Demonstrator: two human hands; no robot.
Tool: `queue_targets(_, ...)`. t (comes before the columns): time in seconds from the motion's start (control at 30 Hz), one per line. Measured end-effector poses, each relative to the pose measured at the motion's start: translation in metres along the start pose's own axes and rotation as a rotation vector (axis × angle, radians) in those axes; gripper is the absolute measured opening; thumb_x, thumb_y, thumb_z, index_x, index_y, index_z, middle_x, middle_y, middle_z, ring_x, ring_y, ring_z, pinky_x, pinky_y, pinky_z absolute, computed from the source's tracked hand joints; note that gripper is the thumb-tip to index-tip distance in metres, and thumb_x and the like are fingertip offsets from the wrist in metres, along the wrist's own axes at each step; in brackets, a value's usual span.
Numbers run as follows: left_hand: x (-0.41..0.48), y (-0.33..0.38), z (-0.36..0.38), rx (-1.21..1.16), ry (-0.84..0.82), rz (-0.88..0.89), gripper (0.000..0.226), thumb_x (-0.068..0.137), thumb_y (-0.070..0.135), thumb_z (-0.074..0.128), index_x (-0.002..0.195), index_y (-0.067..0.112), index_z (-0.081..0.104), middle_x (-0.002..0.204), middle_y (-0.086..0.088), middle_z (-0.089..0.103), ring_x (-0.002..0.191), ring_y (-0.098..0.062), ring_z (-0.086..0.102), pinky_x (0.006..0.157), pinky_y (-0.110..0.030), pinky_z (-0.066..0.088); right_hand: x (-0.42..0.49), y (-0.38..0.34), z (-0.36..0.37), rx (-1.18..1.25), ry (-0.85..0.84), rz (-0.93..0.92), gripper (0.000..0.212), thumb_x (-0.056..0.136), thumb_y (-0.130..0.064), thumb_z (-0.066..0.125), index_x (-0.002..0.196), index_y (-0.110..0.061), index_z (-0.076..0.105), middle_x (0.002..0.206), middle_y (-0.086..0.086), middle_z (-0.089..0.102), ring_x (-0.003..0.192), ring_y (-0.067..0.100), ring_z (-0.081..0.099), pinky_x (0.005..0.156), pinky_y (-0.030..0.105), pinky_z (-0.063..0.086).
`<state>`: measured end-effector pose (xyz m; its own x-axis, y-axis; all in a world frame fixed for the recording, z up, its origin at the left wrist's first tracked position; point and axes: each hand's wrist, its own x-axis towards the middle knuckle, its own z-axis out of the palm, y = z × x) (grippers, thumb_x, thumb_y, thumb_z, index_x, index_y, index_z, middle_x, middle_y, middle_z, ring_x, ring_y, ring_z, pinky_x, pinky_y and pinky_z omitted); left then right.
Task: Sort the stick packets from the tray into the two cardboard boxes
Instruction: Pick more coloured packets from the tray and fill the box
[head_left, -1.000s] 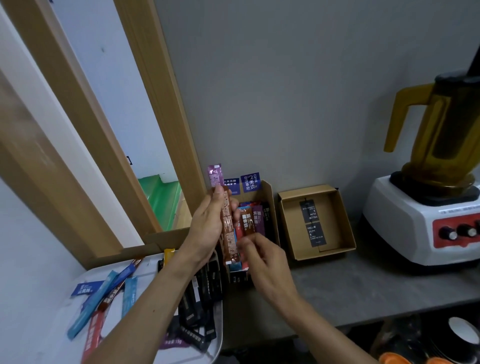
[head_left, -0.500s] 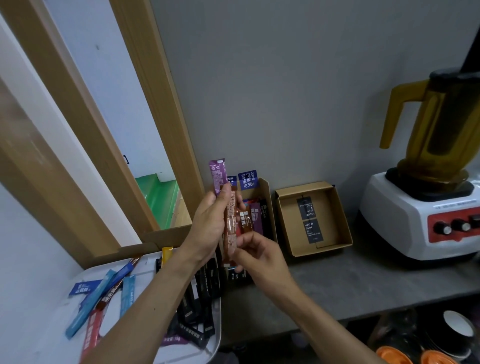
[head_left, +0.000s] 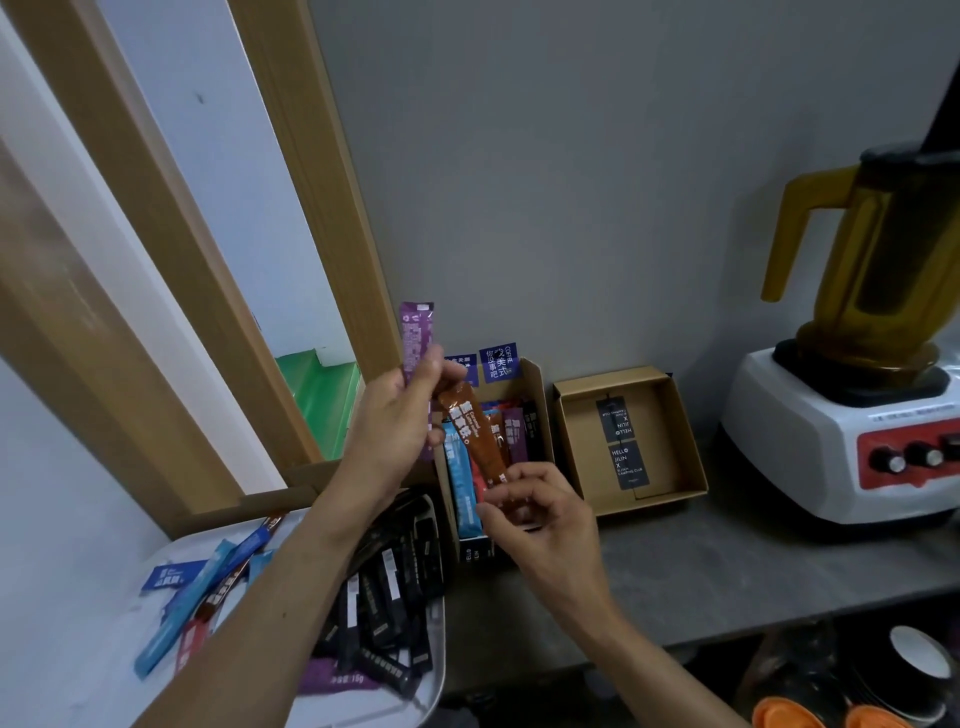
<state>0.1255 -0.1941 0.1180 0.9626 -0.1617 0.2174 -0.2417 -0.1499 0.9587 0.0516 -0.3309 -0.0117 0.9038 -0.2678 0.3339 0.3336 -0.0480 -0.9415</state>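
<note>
Pinching lower end of brown packet (head_left: 475, 436) — right hand (head_left: 545, 514); long axis tilts up toward left hand (head_left: 395, 421), gripping purple packet (head_left: 415, 338) upright. Part-filled cardboard box (head_left: 536, 387) directly beyond.

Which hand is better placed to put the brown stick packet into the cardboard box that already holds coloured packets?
Right, probably. The right hand pinches the lower end of the brown stick packet over the fuller cardboard box, while the left hand grips a purple stick packet and is occupied.
</note>
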Motion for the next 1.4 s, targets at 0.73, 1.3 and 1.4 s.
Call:
queue_targets(0.73,0.021,-0.005,0.007,0.383,-0.005,0.158,0.017,0.084,0.028,0.082,0.09,0.033,0.067,0.087,0.012,0.075,0.08,0.005,0.071,0.071,-0.021,0.056,0.017,0.002,-0.003,-0.132,-0.025,0.205,0.024,0.089,-0.024,0.079,0.11,-0.022,0.067,0.102,-0.004,0.076,0.095,0.007,0.074,0.078,0.03,0.064)
queue_targets(1.3,0.002,-0.012,-0.007,-0.278,-0.018,-0.069,0.023,0.109,0.015,0.043,0.131,0.013,0.052,0.103,-0.008,0.079,0.1,-0.023,0.076,0.087,-0.038,0.059,0.031,0.039,0.029,-0.738,-0.043,0.106,0.02,0.087,-0.043,0.078,0.092,-0.035,0.06,0.1,-0.011,0.072,0.094,0.006,0.069,0.081,0.03,0.061)
queue_targets(1.4,-0.001,-0.016,-0.005,-0.343,-0.064,-0.107,0.028,0.109,0.011,0.042,0.137,0.009,0.047,0.109,-0.014,0.077,0.105,-0.028,0.075,0.092,-0.043,0.058,0.03,0.035,0.028,-0.688,-0.026,0.088,0.02,0.086,-0.047,0.076,0.091,-0.034,0.062,0.091,-0.011,0.07,0.083,0.002,0.069,0.075,0.032,0.062)
